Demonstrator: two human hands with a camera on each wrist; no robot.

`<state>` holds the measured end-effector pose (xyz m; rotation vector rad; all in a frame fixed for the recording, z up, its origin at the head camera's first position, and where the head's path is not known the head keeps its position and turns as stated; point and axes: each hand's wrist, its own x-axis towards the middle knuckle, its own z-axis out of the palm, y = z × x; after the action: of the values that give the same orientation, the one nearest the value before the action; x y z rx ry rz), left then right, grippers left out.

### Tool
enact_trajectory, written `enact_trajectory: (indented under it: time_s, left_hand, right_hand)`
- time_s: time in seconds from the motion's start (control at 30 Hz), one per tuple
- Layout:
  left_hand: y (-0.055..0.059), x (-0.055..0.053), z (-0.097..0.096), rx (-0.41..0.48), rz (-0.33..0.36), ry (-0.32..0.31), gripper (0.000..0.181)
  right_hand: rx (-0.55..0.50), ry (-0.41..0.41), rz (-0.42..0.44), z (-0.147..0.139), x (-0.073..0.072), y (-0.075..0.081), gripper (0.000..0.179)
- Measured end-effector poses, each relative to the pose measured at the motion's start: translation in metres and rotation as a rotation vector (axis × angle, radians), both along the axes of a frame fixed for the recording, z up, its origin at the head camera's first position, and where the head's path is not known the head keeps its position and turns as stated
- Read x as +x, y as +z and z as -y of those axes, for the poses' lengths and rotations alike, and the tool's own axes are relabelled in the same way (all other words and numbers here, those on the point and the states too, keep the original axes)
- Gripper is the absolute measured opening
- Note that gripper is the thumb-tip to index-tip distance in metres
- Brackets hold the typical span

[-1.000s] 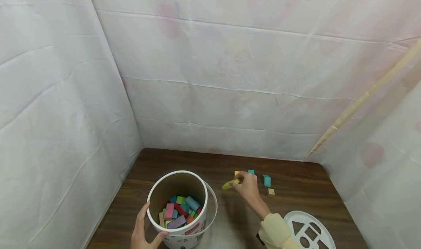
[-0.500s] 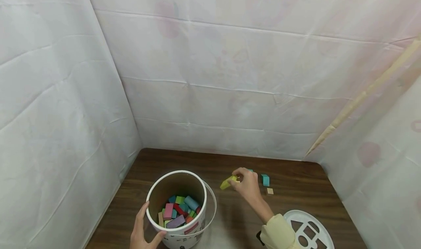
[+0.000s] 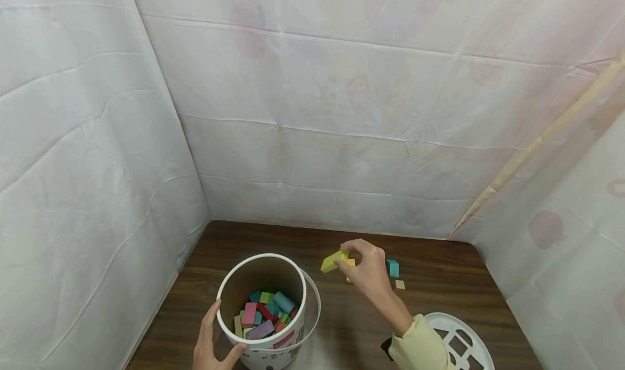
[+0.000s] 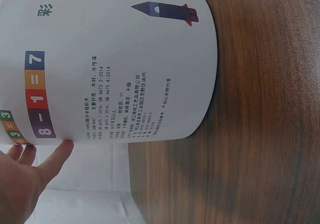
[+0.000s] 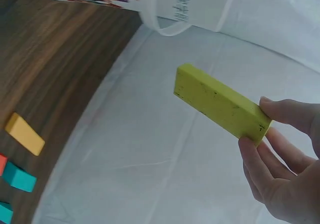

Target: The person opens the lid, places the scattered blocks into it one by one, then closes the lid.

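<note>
My left hand (image 3: 210, 340) rests against the near left side of a white bucket (image 3: 280, 353), its thumb and fingers spread just below the rim. Straight fingers touch the printed wall in the left wrist view. Inside the bucket lie wooden blocks (image 3: 261, 329) of several colours. Right of the bucket, my right hand (image 3: 366, 267) pinches one end of a long yellow-green block (image 5: 220, 101) between thumb and fingers, held up off the table. The block's other end points toward the bucket.
An orange block (image 5: 25, 134), teal blocks (image 5: 19, 176) and a small pale block (image 3: 400, 284) lie near the right hand. A white lid (image 3: 461, 337) with shaped holes sits at the right. The bucket's handle (image 3: 317, 316) hangs on its right side. White sheeting (image 3: 303, 153) surrounds the table.
My right hand has lifted the yellow-green block up and slightly away, uncovering the orange block behind it. The left hand stays at the bucket.
</note>
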<state>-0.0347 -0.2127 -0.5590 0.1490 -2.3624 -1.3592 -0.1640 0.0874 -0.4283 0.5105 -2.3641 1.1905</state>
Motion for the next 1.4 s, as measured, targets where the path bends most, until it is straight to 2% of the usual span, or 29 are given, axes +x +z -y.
enact_trajectory:
  time_s: [0.23, 0.4, 0.7, 0.93, 1.2, 1.4]
  left_hand:
    - [0.001, 0.0, 0.0, 0.0, -0.005, 0.008, 0.099]
    - [0.001, 0.0, -0.001, -0.007, -0.004, 0.017, 0.099]
    - [0.002, 0.0, -0.001, 0.0, 0.002, 0.014, 0.097]
    - [0.002, 0.0, -0.002, 0.007, 0.011, 0.011, 0.096]
    - [0.004, 0.0, -0.002, -0.006, 0.013, 0.018, 0.097]
    - [0.004, 0.001, -0.003, 0.001, 0.022, 0.012, 0.096]
  right_hand:
    - [-0.01, 0.039, 0.002, 0.004, 0.009, 0.019, 0.026]
    - [-0.003, 0.062, -0.037, 0.008, 0.015, 0.031, 0.027]
    - [-0.022, 0.165, -0.103, 0.021, 0.025, 0.047, 0.025]
    - [-0.009, 0.203, -0.143, 0.033, 0.029, 0.052, 0.027]
    - [0.013, 0.244, -0.078, 0.047, 0.034, 0.052, 0.024]
    - [0.043, 0.252, -0.031, 0.056, 0.036, 0.044, 0.023]
